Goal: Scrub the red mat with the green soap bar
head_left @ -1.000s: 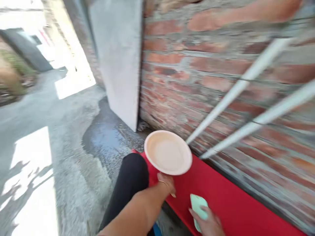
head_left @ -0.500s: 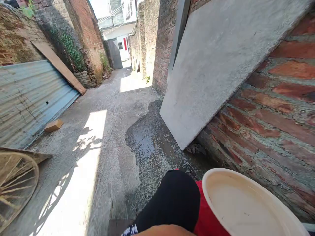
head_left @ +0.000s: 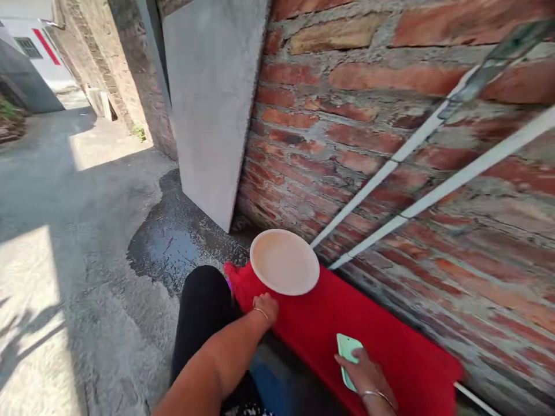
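Observation:
My left hand (head_left: 266,307) is curled closed at the front edge of a red cloth (head_left: 321,312), just below a cream basin (head_left: 284,261). Its fingertips are hidden, though they appear to grip the cloth's edge. The shallow, round basin rests on the far end of the cloth, and nothing shows inside it. My right hand (head_left: 366,372) grips a light green phone (head_left: 347,346), with the thumb and fingers on either side, low over the cloth. The cloth covers a long, low surface along the brick wall.
A brick wall (head_left: 299,156) runs along the right, with white pipes (head_left: 403,156) slanting across it. A large grey board (head_left: 208,98) leans against it. Wet concrete (head_left: 173,248) lies ahead of my dark-clothed knee (head_left: 203,300). Sunlit ground (head_left: 30,323) is at left.
My view has swung right and down toward the wall. Both hands and the phone have come into view, and the whole basin now shows on the red cloth.

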Motion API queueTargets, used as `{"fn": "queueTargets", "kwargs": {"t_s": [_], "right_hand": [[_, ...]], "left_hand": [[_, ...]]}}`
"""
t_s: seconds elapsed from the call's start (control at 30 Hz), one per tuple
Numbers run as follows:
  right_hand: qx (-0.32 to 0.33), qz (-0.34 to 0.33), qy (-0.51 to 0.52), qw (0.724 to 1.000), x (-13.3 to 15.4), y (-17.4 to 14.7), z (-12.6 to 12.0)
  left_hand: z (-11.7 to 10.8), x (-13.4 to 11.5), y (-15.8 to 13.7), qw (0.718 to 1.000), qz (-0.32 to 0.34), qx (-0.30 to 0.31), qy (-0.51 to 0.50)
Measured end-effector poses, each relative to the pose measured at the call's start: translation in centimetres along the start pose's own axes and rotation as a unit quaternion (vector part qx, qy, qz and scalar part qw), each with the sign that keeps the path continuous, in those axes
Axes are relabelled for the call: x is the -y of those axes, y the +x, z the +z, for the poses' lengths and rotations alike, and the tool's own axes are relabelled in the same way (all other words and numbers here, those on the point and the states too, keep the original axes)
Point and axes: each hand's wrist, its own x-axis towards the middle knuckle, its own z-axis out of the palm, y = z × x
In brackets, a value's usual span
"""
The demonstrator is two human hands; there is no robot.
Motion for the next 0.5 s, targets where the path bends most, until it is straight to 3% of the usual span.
{"fn": "queueTargets", "kwargs": {"t_s": [0.13, 0.23, 0.3, 0.4, 0.5], "right_hand": [[0.069, -0.009, 0.015, 0.997, 6.1, -0.9, 1.0], [0.083, -0.035, 0.045, 0.995, 11.4, -1.8, 3.2], [0.087, -0.071, 0.051, 0.992, 12.9, -2.0, 4.2], [0.079, -0.078, 0.057, 0.992, 10.9, -1.5, 4.4], [0.079, 0.027, 0.079, 0.993, 5.4, -1.5, 3.1]], "left_hand": [[-0.1, 0.7, 1.2, 0.995, -0.06, 0.025, 0.077], [0.0, 1.0, 1.0, 0.99, -0.047, 0.036, 0.131], [0.0, 0.7, 1.1, 0.984, -0.021, 0.046, 0.169], [0.2, -0.9, 1.9, 0.972, 0.036, 0.069, 0.223], [1.2, -2.7, 3.1, 0.955, 0.092, 0.094, 0.267]]}}
